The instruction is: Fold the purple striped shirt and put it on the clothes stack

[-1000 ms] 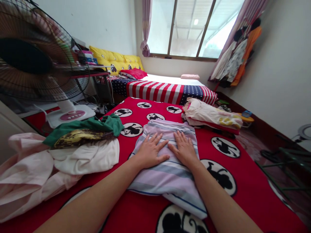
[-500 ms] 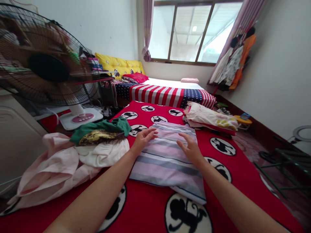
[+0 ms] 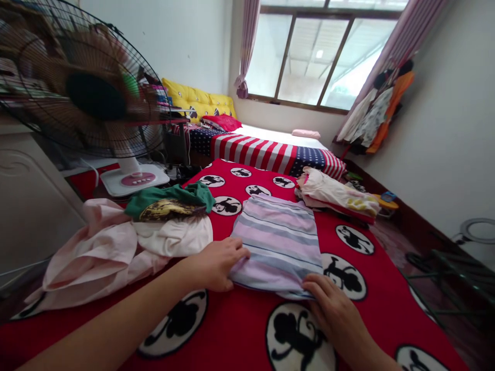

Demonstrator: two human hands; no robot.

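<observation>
A folded garment with pink, grey and white stripes (image 3: 276, 239) lies flat on a red blanket with monkey prints (image 3: 247, 330). My left hand (image 3: 216, 263) is closed on its near left corner, thumb towards me. At the near right corner, my right hand (image 3: 334, 304) has its fingers bent over the edge, gripping the cloth; its thumb is mostly hidden. Left of the garment is a loose heap: a green piece of clothing with a yellow-brown print (image 3: 174, 201), a white one (image 3: 178, 234) and a pale pink one (image 3: 100, 252).
A stack of folded clothes (image 3: 336, 193) lies at the far right of the blanket. A standing fan (image 3: 96, 95) is at the left. Behind is a bed with a stars-and-stripes cover (image 3: 255, 149). A dark green metal frame (image 3: 456, 278) stands at the right.
Both hands have come down and back towards me, from hovering over the garment's middle to gripping its near corners. The loose flap at its near right is now tucked or drawn in.
</observation>
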